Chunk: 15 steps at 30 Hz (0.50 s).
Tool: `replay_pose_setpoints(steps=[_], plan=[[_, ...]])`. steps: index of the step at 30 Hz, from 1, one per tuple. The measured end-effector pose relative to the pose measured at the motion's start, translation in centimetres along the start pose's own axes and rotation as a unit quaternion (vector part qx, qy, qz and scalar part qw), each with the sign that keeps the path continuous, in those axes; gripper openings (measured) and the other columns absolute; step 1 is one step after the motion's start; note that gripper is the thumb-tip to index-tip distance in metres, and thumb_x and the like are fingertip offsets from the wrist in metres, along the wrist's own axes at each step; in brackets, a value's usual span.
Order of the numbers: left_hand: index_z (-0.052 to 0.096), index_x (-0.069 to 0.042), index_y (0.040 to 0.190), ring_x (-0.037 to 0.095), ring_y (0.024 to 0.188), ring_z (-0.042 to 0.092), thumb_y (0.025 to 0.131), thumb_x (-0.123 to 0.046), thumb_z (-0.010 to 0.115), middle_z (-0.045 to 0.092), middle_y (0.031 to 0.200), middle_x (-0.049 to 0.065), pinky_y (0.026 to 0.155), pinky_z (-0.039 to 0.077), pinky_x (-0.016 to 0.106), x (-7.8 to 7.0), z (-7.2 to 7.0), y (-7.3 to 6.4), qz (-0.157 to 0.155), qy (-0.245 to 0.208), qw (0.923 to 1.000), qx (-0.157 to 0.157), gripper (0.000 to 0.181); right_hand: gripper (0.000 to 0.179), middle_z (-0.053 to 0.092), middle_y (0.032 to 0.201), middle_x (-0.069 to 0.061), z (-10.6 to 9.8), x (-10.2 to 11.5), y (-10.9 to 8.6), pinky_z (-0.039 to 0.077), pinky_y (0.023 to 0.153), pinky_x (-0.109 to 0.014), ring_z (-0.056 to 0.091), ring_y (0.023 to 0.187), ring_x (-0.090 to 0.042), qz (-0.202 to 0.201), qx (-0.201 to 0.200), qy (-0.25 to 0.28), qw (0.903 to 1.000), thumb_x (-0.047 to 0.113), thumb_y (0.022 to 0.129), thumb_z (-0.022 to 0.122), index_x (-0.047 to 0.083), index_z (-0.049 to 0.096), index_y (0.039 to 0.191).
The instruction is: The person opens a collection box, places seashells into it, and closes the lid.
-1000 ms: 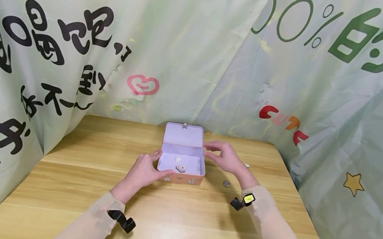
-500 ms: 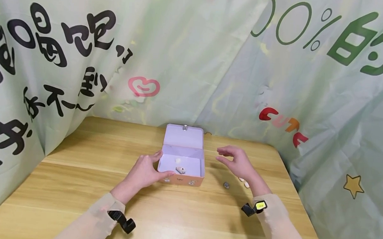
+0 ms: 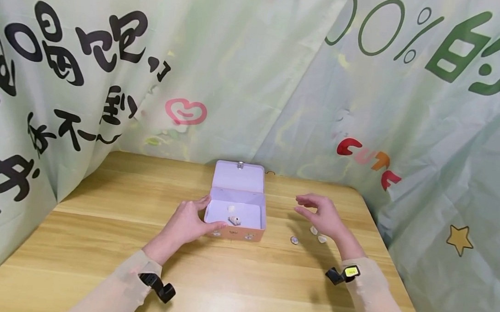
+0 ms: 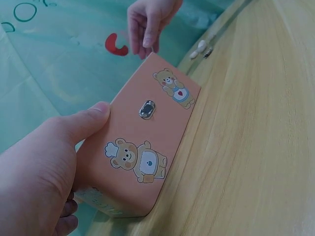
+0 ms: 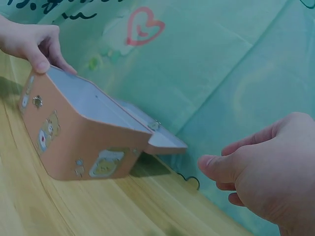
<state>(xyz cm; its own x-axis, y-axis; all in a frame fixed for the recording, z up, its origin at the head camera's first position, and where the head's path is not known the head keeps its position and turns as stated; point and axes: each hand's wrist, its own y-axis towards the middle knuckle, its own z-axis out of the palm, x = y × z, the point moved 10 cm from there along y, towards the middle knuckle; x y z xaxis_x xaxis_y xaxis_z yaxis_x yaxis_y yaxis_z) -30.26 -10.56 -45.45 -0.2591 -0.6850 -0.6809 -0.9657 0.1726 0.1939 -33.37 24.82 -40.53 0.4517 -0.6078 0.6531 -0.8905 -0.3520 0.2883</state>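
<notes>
An orange tin box (image 3: 235, 233) with bear pictures stands on the table, its lilac-lined lid (image 3: 238, 176) tipped back. My left hand (image 3: 187, 222) grips its left front corner, thumb at the front rim and fingers along the left side. Inside lie a small pale piece (image 3: 230, 208) and a small grey-and-white piece (image 3: 234, 220), too small to make out. To the right of the box, my right hand (image 3: 322, 215) hovers over the table with loosely bent fingers, holding nothing that shows. In the right wrist view, its thumb (image 5: 211, 164) points toward the box.
Below my right hand, a dark round piece (image 3: 294, 240) and two whitish pieces (image 3: 313, 230) lie on the wooden table (image 3: 120, 206). A thin curved wire (image 5: 191, 181) sits behind the box. Printed curtains (image 3: 244, 73) hang along the table's back and sides.
My right hand has drawn away to the right from the box's right side, uncovering the two whitish pieces on the table. My left hand and the box stay in place.
</notes>
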Motion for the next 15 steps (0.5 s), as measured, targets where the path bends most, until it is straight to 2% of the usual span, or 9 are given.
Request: replay_pose_setpoints(steps=[3, 7, 10, 12, 15], plan=[[0.057, 0.004, 0.145, 0.016, 0.058, 0.055, 0.069, -0.084, 0.08, 0.055, 0.149, 0.015, 0.05, 0.046, 0.031, -0.1, -0.2, 0.0, 0.008, 0.013, 0.9999, -0.006, 0.119, 0.031, 0.075, 0.119, -0.019, -0.4, -0.6, -0.5, 0.054, 0.097, -0.06, 0.069, 0.112, -0.04, 0.009, -0.003, -0.006, 0.9999, 0.006, 0.097, 0.078, -0.003, 0.074, 0.126], [0.059, 0.004, 0.144, 0.03, 0.09, 0.069, 0.068, -0.085, 0.078, 0.057, 0.147, 0.014, 0.058, 0.048, 0.033, -0.2, -0.3, 0.0, 0.013, 0.022, 0.9996, -0.013, 0.119, 0.03, 0.074, 0.118, -0.021, -0.8, -1.4, -1.0, 0.054, 0.097, -0.058, 0.069, 0.111, -0.04, 0.015, -0.004, -0.008, 0.9998, 0.006, 0.097, 0.078, -0.003, 0.073, 0.125], [0.058, 0.003, 0.145, 0.026, 0.075, 0.064, 0.068, -0.085, 0.079, 0.056, 0.148, 0.014, 0.057, 0.047, 0.033, -0.1, -0.2, 0.1, 0.01, 0.02, 0.9997, -0.008, 0.118, 0.03, 0.073, 0.119, -0.025, -1.0, -1.9, -1.4, 0.054, 0.096, -0.06, 0.069, 0.111, -0.042, 0.022, -0.003, 0.0, 0.9998, 0.006, 0.098, 0.077, -0.004, 0.073, 0.126], [0.058, 0.003, 0.146, 0.02, 0.073, 0.062, 0.068, -0.084, 0.079, 0.056, 0.149, 0.013, 0.057, 0.047, 0.033, -0.1, -0.2, 0.1, 0.01, 0.022, 0.9997, -0.006, 0.118, 0.031, 0.072, 0.12, -0.027, -1.2, -2.2, -1.6, 0.054, 0.096, -0.062, 0.069, 0.111, -0.043, 0.025, -0.004, 0.0, 0.9997, 0.005, 0.098, 0.077, -0.005, 0.072, 0.126], [0.057, 0.003, 0.146, 0.02, 0.062, 0.054, 0.068, -0.083, 0.081, 0.055, 0.15, 0.013, 0.053, 0.045, 0.034, 0.0, -0.1, 0.1, 0.006, 0.017, 0.9998, -0.004, 0.118, 0.031, 0.072, 0.12, -0.028, -1.6, -2.6, -2.0, 0.053, 0.095, -0.062, 0.069, 0.11, -0.044, 0.029, -0.006, -0.004, 0.9996, 0.005, 0.098, 0.077, -0.007, 0.071, 0.126]])
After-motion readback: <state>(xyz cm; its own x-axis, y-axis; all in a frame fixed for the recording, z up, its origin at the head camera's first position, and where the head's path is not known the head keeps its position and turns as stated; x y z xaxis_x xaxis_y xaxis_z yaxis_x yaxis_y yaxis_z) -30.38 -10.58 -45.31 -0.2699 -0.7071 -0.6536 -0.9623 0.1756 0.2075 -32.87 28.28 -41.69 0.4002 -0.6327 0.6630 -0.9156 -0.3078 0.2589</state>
